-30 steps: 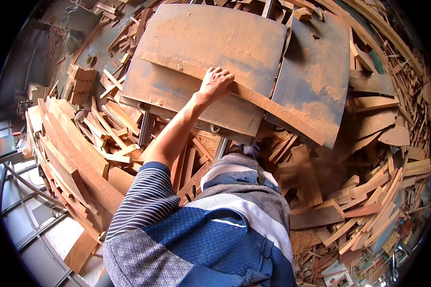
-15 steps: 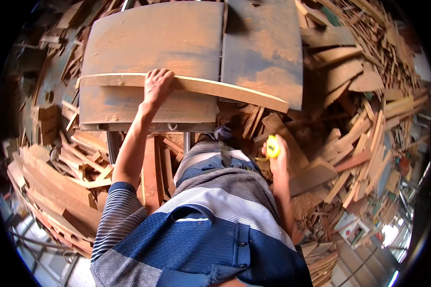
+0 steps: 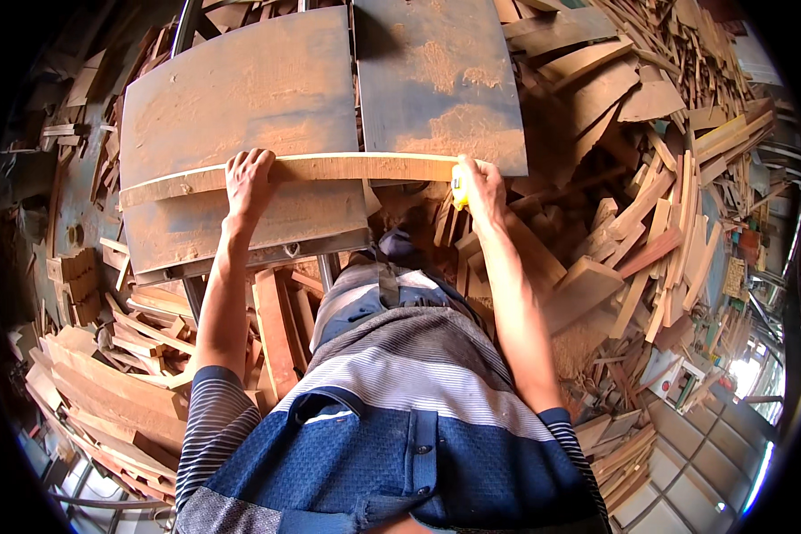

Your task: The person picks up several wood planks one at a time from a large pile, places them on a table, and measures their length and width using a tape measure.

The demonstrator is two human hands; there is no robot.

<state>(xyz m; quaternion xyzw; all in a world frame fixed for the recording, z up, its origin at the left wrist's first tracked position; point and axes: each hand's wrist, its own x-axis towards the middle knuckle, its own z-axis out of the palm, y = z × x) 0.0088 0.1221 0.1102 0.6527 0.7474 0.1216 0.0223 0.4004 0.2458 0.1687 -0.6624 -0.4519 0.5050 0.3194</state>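
A long pale wooden board [image 3: 356, 168] lies on edge across the dusty metal saw table [image 3: 240, 98], its right end reaching past the table's near edge. My left hand [image 3: 251, 182] is closed over the board left of its middle, fingers bent over the top edge. At the board's right end is my right hand [image 3: 482, 185], closed round a yellow tape measure [image 3: 459, 189]. Its fingers are up against the board's end. Whether any tape is drawn out, I cannot tell.
A slot divides the table top, and sawdust lies on both halves. Wood offcuts [image 3: 641, 231] are heaped on the right. Stacked planks [image 3: 107, 383] lie at the lower left, and a reddish plank [image 3: 276, 334] stands near my legs. Metal legs [image 3: 327, 269] show under the table.
My right hand has brought the tape measure up from beside my body to the board's right end. The left hand keeps its grip. The whole view has shifted a little.
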